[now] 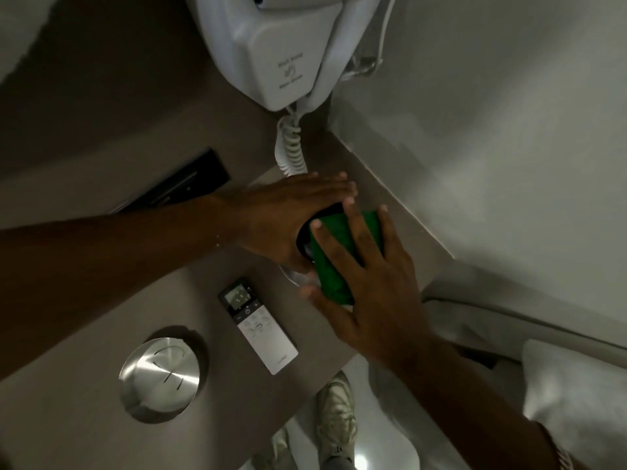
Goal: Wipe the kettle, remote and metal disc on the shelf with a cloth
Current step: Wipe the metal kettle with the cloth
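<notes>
The kettle [303,244] stands on the grey shelf near the wall corner, mostly hidden under both hands; only a dark rim and a bit of its metal base show. My left hand [288,215] wraps the kettle's left side. With spread fingers, my right hand [359,276] presses a green cloth [334,256] onto the kettle's top. The white and black remote [258,325] lies flat on the shelf just in front of the kettle. A round brushed metal disc [159,378] sits at the shelf's front left.
A white wall-mounted hair dryer [271,52] hangs above the shelf [84,429], its coiled cord [290,147] dropping behind the kettle. A black slot [183,184] sits in the back wall. White bedding [576,395] lies at right. My shoes [336,412] stand below the shelf edge.
</notes>
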